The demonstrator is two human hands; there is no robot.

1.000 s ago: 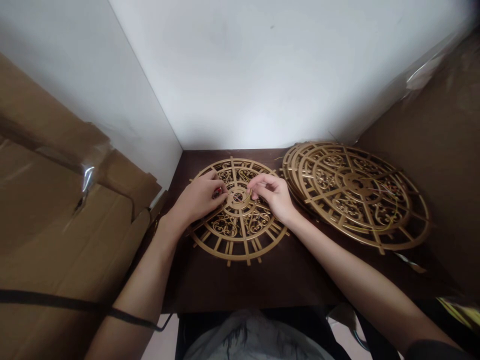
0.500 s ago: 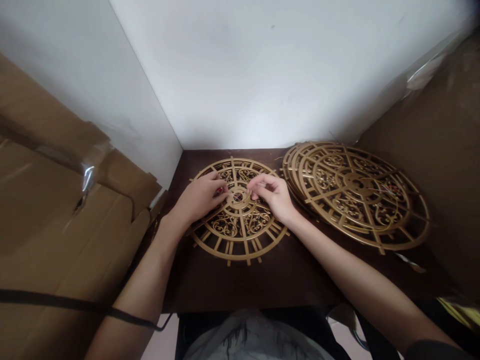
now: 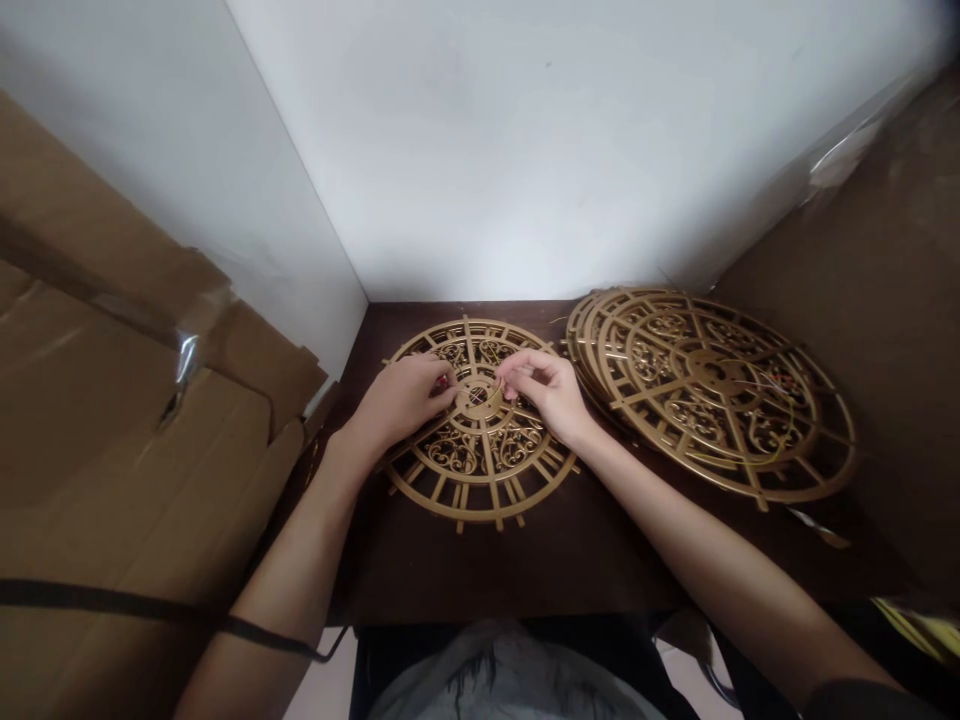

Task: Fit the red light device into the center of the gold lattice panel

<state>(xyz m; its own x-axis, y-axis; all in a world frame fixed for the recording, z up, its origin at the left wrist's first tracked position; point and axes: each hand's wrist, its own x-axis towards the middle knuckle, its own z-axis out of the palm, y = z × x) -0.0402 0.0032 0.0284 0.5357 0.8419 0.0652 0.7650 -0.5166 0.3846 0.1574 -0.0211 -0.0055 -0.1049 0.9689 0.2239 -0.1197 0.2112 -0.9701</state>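
A round gold openwork frame (image 3: 487, 484) with scroll patterns and rim bars lies flat on the dark brown table (image 3: 480, 575). Over its left half, beside the centre ring, my left hand (image 3: 409, 393) is closed in a pinch; something small and red shows at its fingers. My right hand (image 3: 544, 388) pinches just right of the ring, with a thin yellowish strand at its fingertips. Fine pale threads cross inside the centre ring. Too little shows at the fingertips to name exactly what either hand grips.
Several similar gold frames (image 3: 750, 485) lie stacked at the right, with a yellow strand and red bits on top. Cardboard (image 3: 150, 470) stands at the left, more brown board (image 3: 892, 330) at the right. A white wall (image 3: 525, 160) rises behind. A black cord (image 3: 112, 600) crosses the lower left.
The view has shifted slightly. Both hands keep nearly the same places and pinched poses, and the yellowish strand by my right fingertips shows a little more clearly.
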